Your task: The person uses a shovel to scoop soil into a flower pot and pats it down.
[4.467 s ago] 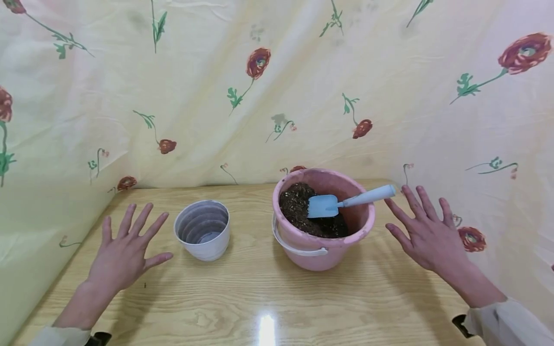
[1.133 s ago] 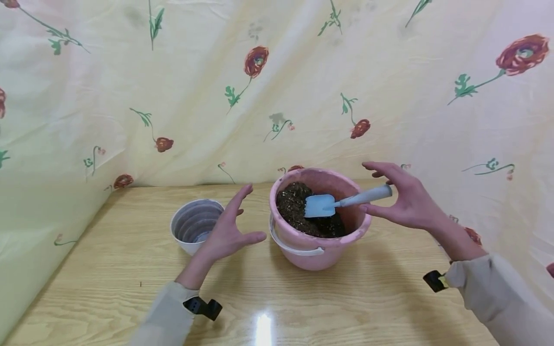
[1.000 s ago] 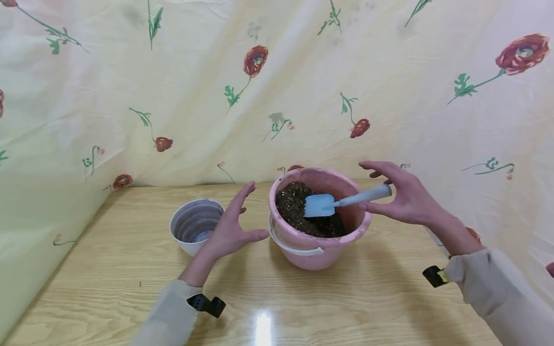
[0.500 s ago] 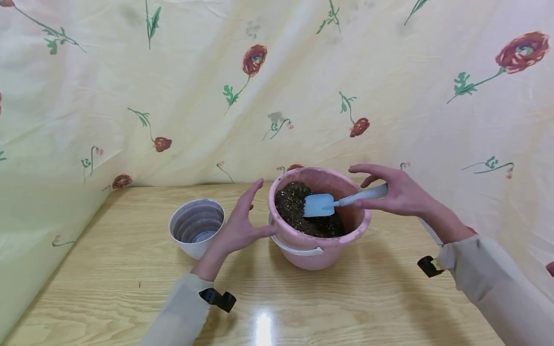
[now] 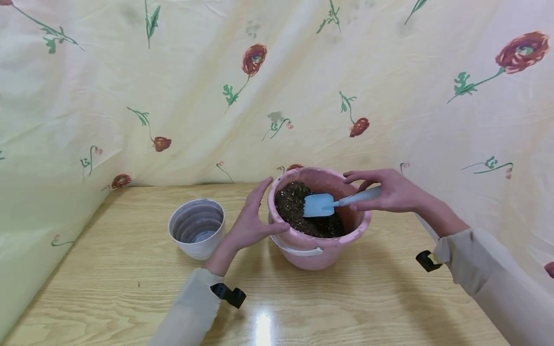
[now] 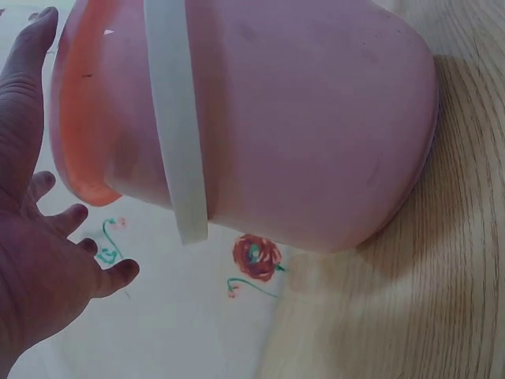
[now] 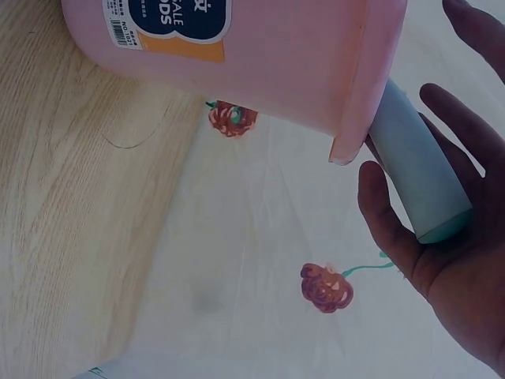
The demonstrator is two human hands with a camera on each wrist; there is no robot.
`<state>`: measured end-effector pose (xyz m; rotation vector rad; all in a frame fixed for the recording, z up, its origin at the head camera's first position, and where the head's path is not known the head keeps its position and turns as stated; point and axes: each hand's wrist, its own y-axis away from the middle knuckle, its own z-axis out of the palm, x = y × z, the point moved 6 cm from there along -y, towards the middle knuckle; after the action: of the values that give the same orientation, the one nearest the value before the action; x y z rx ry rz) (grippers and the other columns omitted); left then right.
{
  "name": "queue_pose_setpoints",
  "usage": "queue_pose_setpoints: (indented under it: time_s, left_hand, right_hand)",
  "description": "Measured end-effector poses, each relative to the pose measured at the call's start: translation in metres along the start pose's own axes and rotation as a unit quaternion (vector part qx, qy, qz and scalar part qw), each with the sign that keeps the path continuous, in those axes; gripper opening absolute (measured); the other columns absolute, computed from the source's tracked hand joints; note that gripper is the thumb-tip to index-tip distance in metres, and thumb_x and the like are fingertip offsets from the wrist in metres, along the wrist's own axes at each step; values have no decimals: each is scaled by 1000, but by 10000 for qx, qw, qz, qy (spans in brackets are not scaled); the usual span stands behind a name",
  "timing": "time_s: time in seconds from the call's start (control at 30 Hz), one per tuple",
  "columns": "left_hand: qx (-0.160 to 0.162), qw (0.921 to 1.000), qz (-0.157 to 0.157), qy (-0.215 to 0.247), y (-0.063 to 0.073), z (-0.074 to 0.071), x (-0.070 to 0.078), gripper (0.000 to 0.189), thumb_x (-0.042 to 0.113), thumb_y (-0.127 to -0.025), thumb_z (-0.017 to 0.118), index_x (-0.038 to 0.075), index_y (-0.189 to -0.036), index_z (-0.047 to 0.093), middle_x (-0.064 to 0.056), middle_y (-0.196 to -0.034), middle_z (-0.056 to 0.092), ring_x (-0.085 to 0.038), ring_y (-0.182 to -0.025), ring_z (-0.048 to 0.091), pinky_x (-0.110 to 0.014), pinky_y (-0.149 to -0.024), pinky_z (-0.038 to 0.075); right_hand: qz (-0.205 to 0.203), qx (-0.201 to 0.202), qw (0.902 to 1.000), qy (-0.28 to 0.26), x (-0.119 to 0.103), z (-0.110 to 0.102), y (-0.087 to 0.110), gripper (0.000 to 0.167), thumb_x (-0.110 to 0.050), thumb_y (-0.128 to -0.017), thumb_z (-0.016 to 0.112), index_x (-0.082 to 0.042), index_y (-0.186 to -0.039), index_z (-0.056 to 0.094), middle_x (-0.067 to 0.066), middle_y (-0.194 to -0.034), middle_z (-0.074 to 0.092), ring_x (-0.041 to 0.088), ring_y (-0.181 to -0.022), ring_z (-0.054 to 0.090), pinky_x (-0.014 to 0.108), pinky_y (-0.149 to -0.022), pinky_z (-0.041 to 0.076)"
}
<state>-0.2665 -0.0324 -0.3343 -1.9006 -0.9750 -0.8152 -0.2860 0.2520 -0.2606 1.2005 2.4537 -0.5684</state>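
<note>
A pink bucket with dark soil in it stands on the wooden table. Across the soil and the right rim lies a light blue trowel, its handle sticking out over the edge. My left hand is at the bucket's left side, thumb and fingers spread about the rim. The right hand reaches over the trowel's handle; in the right wrist view the fingers are apart around it, not closed. Left of the bucket stands a white ridged pot, hollow inside with nothing in it.
The bucket's white carrying handle hangs down along its near left side. A flowered cloth forms a wall behind and at both sides of the table. A label is stuck on the bucket's right side.
Both hands have come in from the sides: the left has moved right to the bucket's rim, the right leftward and down over the trowel's handle. Bucket, trowel and pot have stayed put.
</note>
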Motion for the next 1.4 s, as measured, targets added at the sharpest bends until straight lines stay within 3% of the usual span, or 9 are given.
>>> queue_pose_setpoints:
  time_s: [0.1, 0.17, 0.47, 0.67, 0.9, 1.13, 1.4]
  left_hand:
    - [-29, 9999, -44, 90, 2, -2, 18, 102, 16, -73, 84, 15, -154, 22, -10, -158, 21, -32, -144, 17, -59, -111, 20]
    - [-54, 9999, -64, 114, 3, -2, 26, 101, 13, -74, 83, 11, -154, 22, -13, -157, 22, -33, -144, 17, -59, -111, 19]
    - [-167, 9996, -134, 202, 3, 0, 23, 100, 12, -76, 80, 9, -154, 18, -14, -158, 19, -35, -144, 14, -60, -111, 19]
    - [-267, 9992, -152, 258, 4, 1, 21, 99, 11, -78, 78, 7, -155, 16, -16, -158, 16, -36, -144, 12, -62, -111, 17]
    - [-323, 9987, -258, 312, 4, 1, 20, 101, 14, -78, 78, 9, -155, 13, -14, -159, 14, -35, -145, 11, -61, -112, 16]
    - [-347, 9985, -287, 312, 4, 2, 19, 102, 14, -78, 78, 8, -155, 12, -14, -159, 13, -33, -145, 11, -59, -112, 16]
    - [-434, 9978, -250, 434, 5, 3, 16, 103, 25, -79, 78, 11, -156, 11, -13, -160, 12, -34, -145, 10, -61, -112, 15]
  right_hand:
    - [-54, -85, 9999, 17, -1, 1, -2, 51, -29, -77, 82, -13, -123, 66, 6, -123, 64, 21, -93, 67, 29, -66, 52]
    - [-93, -124, 9998, 113, -1, 1, -3, 50, -30, -78, 81, -12, -122, 67, 5, -125, 64, 21, -95, 67, 28, -67, 53]
    - [-107, -449, 9983, 358, -5, 6, -12, 42, -32, -77, 82, -13, -113, 72, -2, -98, 72, 12, -83, 65, 27, -68, 51]
    - [90, -928, 9953, 263, -4, 10, -17, 40, -32, -77, 81, -11, -111, 72, -5, -97, 72, 10, -82, 64, 27, -71, 52]
    - [195, -1431, 9871, 698, -9, 16, -24, 38, -32, -76, 81, -16, -109, 72, -9, -98, 70, 10, -82, 60, 30, -75, 49]
    - [501, -1834, 9785, 797, -10, 22, -27, 41, -25, -76, 80, -13, -115, 70, -6, -101, 70, 12, -81, 58, 31, -75, 49]
    - [485, -1782, 9755, 1196, -12, 23, -30, 23, -1, -73, 69, -11, -93, 73, -6, -72, 62, 12, -65, 51, 30, -63, 46]
